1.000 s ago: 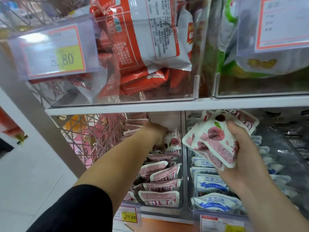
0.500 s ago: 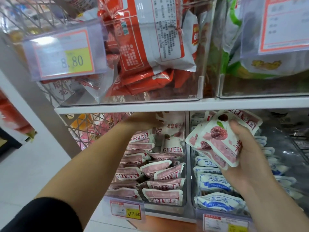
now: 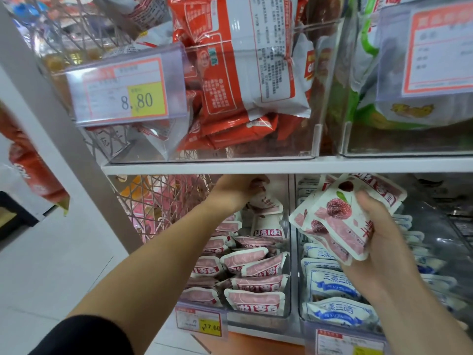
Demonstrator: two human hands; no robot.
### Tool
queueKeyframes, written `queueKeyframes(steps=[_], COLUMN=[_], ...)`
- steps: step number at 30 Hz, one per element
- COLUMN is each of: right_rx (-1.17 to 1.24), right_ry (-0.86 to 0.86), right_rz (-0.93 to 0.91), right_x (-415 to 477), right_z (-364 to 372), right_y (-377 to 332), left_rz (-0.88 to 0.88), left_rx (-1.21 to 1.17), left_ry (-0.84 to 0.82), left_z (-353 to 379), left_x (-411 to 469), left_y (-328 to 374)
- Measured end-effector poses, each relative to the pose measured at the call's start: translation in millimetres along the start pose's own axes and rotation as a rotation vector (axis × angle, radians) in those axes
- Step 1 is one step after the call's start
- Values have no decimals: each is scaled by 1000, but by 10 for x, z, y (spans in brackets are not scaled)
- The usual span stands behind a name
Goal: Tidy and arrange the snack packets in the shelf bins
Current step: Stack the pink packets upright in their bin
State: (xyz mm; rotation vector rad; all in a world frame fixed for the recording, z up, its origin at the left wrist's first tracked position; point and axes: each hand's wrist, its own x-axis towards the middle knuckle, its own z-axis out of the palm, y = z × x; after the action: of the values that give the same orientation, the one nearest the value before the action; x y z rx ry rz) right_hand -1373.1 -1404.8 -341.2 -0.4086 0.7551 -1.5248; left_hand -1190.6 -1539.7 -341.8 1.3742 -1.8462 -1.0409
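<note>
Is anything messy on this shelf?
Yes. In the lower left bin, the pink packets lie crooked, some tipped across each other instead of in neat rows. The left hand grips one at the back; the right hand holds a bunch outside it.

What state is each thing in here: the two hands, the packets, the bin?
Left hand, reaching deep, gripping the rearmost packet.
Right hand, holding a stack of pink packets in front of the shelf.
Clear bin, nearly full of pink packets, rows uneven.
Blue packets, standing in rows.
Red packets, heaped loosely above.
</note>
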Motion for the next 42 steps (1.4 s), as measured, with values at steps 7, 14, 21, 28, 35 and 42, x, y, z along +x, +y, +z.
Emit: queueKeyframes(steps=[7,14,21,28,35,42], right_rx=[-20,-30,-11,-33,-13,-23], right_ry=[-6,-22,-42,-37,-32,-11], right_rz=[4,10,19,31,37,35], right_x=[75,126,112,113,90,88], right_z=[-23,-77,-56,-69,-32,-26], right_y=[22,31,30,16,-5,1], left_rz=[281,-51,-366,-353,-397,-161], left_rx=[1225,719,708,837,746,678], left_ry=[159,-172,-640,-679,-670,-385], left_z=[187,78,243,283,256,258], left_x=[281,205,208,226,134,32], left_y=[-151,-41,-168,-216,-231,-177])
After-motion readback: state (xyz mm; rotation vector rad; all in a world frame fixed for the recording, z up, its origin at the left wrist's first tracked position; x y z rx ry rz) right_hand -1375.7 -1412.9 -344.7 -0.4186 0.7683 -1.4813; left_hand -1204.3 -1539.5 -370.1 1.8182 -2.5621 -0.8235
